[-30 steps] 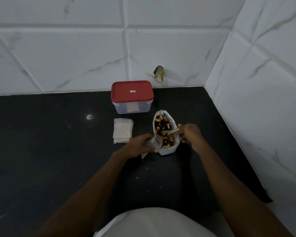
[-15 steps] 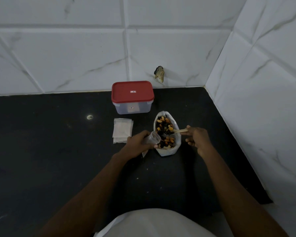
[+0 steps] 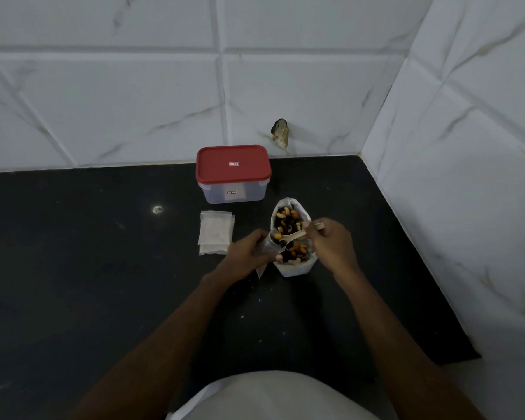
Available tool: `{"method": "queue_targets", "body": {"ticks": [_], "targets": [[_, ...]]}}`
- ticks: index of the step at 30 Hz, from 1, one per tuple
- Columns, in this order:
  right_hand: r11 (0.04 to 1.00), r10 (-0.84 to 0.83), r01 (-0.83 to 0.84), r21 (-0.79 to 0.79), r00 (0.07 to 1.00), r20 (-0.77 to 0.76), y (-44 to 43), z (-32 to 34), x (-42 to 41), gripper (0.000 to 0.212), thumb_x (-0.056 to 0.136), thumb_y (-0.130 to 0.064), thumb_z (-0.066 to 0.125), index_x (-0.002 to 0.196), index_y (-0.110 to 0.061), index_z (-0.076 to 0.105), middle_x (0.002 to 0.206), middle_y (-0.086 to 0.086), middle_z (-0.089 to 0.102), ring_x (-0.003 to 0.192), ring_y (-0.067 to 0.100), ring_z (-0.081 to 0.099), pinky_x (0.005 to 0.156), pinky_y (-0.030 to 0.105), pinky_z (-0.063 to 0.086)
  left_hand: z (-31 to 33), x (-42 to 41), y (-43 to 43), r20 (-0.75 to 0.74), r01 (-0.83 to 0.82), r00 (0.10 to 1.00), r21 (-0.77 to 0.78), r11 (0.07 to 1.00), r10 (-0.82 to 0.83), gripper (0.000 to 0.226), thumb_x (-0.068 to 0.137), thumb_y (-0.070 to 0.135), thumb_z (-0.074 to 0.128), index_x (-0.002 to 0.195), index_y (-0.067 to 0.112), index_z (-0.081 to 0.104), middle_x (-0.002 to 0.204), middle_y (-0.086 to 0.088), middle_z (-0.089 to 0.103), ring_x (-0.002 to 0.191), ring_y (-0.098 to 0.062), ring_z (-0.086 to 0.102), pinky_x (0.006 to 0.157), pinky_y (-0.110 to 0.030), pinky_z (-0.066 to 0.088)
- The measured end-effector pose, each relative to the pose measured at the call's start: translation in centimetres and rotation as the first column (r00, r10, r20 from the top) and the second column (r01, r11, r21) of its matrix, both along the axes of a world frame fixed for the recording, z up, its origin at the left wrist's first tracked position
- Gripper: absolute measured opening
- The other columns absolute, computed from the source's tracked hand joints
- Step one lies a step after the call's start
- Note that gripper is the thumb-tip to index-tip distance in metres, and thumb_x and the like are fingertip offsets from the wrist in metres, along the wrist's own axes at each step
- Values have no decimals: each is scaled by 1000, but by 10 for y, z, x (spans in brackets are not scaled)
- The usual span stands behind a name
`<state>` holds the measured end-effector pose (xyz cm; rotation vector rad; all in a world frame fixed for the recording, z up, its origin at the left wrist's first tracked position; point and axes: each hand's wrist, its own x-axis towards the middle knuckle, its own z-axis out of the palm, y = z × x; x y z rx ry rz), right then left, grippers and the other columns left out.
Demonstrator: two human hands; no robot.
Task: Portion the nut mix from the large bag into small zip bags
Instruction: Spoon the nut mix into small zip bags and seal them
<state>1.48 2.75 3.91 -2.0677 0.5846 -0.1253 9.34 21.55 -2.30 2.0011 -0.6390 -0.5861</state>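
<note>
left hand (image 3: 249,251) gripping small zip bag (image 3: 265,248), mouth angled toward spoon | right hand (image 3: 328,245) pinching wooden spoon (image 3: 297,236), tipping nuts in | large nut-mix bag (image 3: 293,237) standing open on countertop (image 3: 103,268) just beside

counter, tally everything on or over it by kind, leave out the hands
box: 1
large bag: 1
spoon: 1
held zip bag: 1
pile of spare zip bags: 1, bags in it not countable
total: 5
</note>
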Motion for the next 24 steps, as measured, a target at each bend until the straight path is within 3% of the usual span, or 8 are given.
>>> {"method": "queue_targets", "body": {"ticks": [4, 7, 10, 15, 19, 24], "targets": [[973, 204, -194, -123, 976, 71, 6, -1, -3, 12, 97, -28, 59, 103, -23, 68, 98, -5, 70, 91, 7, 66, 81, 35, 57, -2, 1, 1, -15, -23, 1000, -27, 999, 23, 42, 84, 34, 73, 120, 27, 53, 113, 6, 62, 103, -7, 60, 88, -33, 52], [951, 276, -246, -187, 948, 160, 3, -1, -6, 14, 95, -22, 60, 103, -30, 70, 101, -7, 71, 93, 7, 67, 80, 38, 58, 1, 3, 0, -44, -61, 997, -80, 995, 58, 39, 85, 32, 73, 119, 28, 54, 110, 5, 63, 99, -6, 61, 83, -29, 52], [927, 336, -297, -228, 929, 153, 1, 1, -5, 19, 96, -20, 58, 105, -31, 70, 103, -5, 72, 92, 9, 68, 79, 41, 58, 6, 5, -2, -100, -93, 992, -148, 985, 79, 37, 85, 27, 74, 116, 29, 54, 111, 7, 64, 103, -3, 62, 83, -24, 51], [951, 291, -251, -180, 925, 246, -2, 4, -5, 19, 92, -21, 63, 97, -38, 69, 94, -6, 73, 88, 8, 69, 78, 44, 57, 11, 7, -7, -150, -115, 985, -200, 973, 86, 37, 85, 23, 73, 116, 29, 55, 116, 5, 65, 108, -7, 63, 87, -28, 54], [962, 259, -219, -164, 922, 288, -2, 2, -3, 13, 92, -19, 64, 100, -26, 72, 93, -6, 72, 88, 8, 68, 77, 40, 58, 16, 8, -9, -175, -111, 982, -232, 966, 71, 36, 86, 20, 71, 116, 31, 54, 118, 5, 64, 110, -7, 62, 91, -31, 54], [994, 113, -106, -39, 923, 368, -4, 3, -4, 9, 94, -13, 63, 92, -19, 70, 84, -8, 69, 68, 3, 67, 62, 13, 49, 22, 12, -10, -114, -87, 991, -202, 976, 65, 40, 86, 23, 72, 121, 27, 53, 117, 7, 63, 109, -6, 61, 90, -30, 54]]}}
